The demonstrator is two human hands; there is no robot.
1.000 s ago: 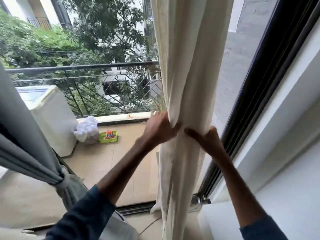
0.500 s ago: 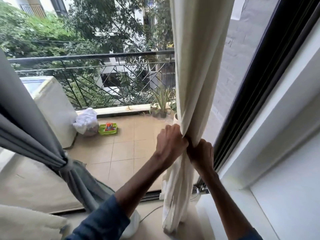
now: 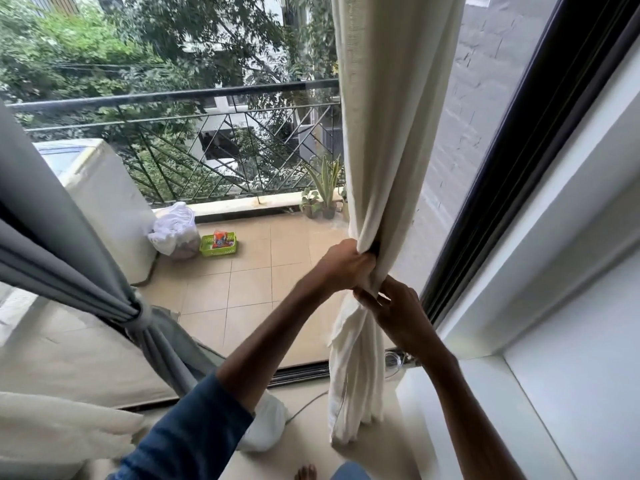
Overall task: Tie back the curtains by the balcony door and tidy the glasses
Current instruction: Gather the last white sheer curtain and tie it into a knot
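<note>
Indoors, a pale floor runs up to the dark track of the balcony door, and a white ledge fills the right side beneath a black door frame. Beyond the glass lies a tiled balcony with a metal railing, a green basket, a white bag and potted plants. The cream curtain hangs just beside the frame, gathered to a narrow waist. The left hand is closed tight around that waist; the right hand, just beneath and touching it, pinches the cloth with curled fingers. A grey curtain at the left edge is already bound by a tie. Open floor lies between the two curtains.
</note>
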